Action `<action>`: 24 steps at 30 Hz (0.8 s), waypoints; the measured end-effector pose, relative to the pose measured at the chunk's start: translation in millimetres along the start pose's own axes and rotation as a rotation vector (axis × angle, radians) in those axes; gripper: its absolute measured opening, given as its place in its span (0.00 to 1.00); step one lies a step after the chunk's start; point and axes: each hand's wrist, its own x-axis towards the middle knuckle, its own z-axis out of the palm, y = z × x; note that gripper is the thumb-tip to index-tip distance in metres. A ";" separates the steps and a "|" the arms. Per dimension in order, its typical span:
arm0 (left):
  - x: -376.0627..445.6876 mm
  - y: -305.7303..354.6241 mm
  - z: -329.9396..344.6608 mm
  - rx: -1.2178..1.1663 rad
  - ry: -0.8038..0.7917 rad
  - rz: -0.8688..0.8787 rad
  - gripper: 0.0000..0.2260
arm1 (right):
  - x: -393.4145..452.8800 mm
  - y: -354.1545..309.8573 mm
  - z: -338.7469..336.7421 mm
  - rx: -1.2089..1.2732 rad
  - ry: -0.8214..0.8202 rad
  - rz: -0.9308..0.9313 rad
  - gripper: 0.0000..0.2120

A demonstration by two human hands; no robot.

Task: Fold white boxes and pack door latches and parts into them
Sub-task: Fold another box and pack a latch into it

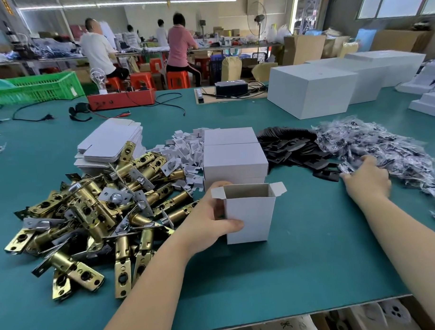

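Left hand: I see my left hand (213, 214) wrapped around the left side of the open white box (249, 213), thumb across its front face and the fingers behind it, so it is closed on the box.
Open white box: it stands upright on the green table (289, 273), top flaps spread open and the brown inside showing; I cannot tell whether anything is in it.
Right hand: my right hand (367, 179) reaches out palm down to the near edge of the heap of clear bags of small parts (383, 144). The fingertips touch the bags, but I cannot tell whether they have pinched one.
Closed boxes: a stack of closed white boxes (233, 157) sits just behind the open one, touching or nearly touching it.
Door latches: a large pile of brass-coloured door latches (94, 206) lies left of my left hand, some with silver faceplates, tangled over one another.
Flat blanks: a stack of unfolded white box blanks (109, 144) lies behind the latches.
White inserts: a heap of small white card pieces (184, 151) lies between the blanks and the closed boxes.
Black plates: a spread of black plates (292, 147) lies between the closed boxes and the bags, and one plate rests just left of my right hand.
Far side: larger white cartons (312, 90) stand on the table further back to the right.
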 end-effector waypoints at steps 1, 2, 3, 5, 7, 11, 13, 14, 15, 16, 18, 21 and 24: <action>0.1 -0.5 0.0 0.000 0.001 -0.002 0.27 | -1.3 -0.3 0.0 -0.003 -0.001 -0.010 0.24; 0.2 -1.1 -0.1 0.004 0.003 -0.006 0.27 | -1.8 -0.2 0.1 -0.027 -0.008 -0.026 0.23; 0.3 -1.5 0.0 0.009 0.005 -0.010 0.27 | -1.5 0.0 0.4 -0.068 -0.019 -0.042 0.22; 0.0 -2.5 0.1 0.012 0.006 -0.017 0.27 | -1.2 -0.5 0.8 -0.169 -0.046 -0.073 0.19; -0.3 -4.3 0.2 0.008 0.012 -0.027 0.26 | -2.0 -1.8 1.0 -0.234 -0.075 -0.082 0.18; -0.4 -6.2 1.3 -0.002 0.034 -0.026 0.27 | -3.4 -2.3 -3.2 -0.209 -0.135 -0.083 0.15; -0.9 -6.1 1.7 -0.008 0.034 -0.027 0.27 | -5.0 -0.6 -4.9 -0.117 -0.117 -0.084 0.14; -1.4 -5.6 1.9 -0.007 0.033 -0.028 0.27 | -7.7 0.1 -5.8 -0.047 -0.091 -0.082 0.14; -1.3 -5.1 2.2 -0.006 0.032 -0.026 0.26 | -11.3 -0.1 -7.0 0.034 -0.067 -0.091 0.14; -1.6 -4.9 2.3 -0.006 0.030 -0.025 0.26 | -15.4 -1.1 -8.6 0.128 -0.049 -0.111 0.14; -1.5 -4.3 2.7 -0.009 0.028 -0.025 0.24 | -27.1 -8.1 -13.7 0.359 -0.020 -0.161 0.13; -1.8 -4.0 2.9 -0.011 0.025 -0.017 0.24 | -56.1 -29.1 -27.0 0.715 -0.025 -0.233 0.07; -1.7 -3.7 2.5 -0.010 0.020 -0.011 0.25 | -88.8 -55.1 -43.1 0.920 -0.080 -0.367 0.09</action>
